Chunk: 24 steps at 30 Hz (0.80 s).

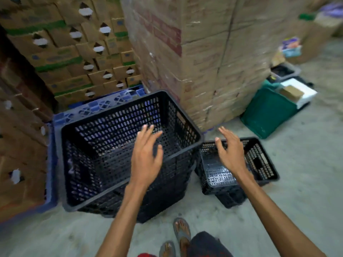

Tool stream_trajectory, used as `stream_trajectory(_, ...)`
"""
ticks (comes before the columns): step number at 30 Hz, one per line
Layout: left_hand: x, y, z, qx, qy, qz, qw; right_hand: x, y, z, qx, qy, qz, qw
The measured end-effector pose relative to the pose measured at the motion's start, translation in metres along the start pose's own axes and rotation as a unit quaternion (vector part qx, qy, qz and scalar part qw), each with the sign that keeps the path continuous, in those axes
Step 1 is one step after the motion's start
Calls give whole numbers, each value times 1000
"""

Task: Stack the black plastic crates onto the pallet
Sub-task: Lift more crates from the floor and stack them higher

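Observation:
A tall stack of nested black perforated crates (pixel 104 145) stands in the middle, its far side over the blue plastic pallet (pixel 104 104). My left hand (pixel 146 156) hovers over the stack's near right rim, fingers spread, holding nothing. To the right, a lower black crate (pixel 259 160) sits on the concrete floor, nested on another. My right hand (pixel 230 153) is above its left part, fingers apart and empty.
Walls of stacked cardboard boxes (pixel 204 62) rise behind and to the left (pixel 22 145). A green bin (pixel 267 112) with a white box and a small carton stands at the right. My sandalled feet (pixel 181 234) are on the concrete floor (pixel 306 182).

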<state>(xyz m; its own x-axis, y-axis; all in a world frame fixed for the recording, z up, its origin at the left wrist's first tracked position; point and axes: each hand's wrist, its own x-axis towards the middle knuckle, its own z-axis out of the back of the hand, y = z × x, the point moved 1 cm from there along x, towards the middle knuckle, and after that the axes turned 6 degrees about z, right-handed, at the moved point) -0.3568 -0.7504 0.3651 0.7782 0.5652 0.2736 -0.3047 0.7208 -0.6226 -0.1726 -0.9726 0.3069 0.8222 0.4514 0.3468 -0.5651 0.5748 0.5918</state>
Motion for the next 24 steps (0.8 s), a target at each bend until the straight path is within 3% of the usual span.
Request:
stream_trajectory(6,-27,-93,-88,-114,139,-142,973,-84,-44,60,-55,-67,-129,988)
stream_trajectory(12,-61,-117,-171,-106,288,-133,942,-124,-89,92,-80,-79,-223,968)
stream_trajectory(18,-57,-101,-245,-83,362,-35,928,-121,-166,89,-83,-21,-277,957)
stream_trajectory(24,-16,-67,-347,-83,357,187,911,-56,-290,53,-77,92,-285,951)
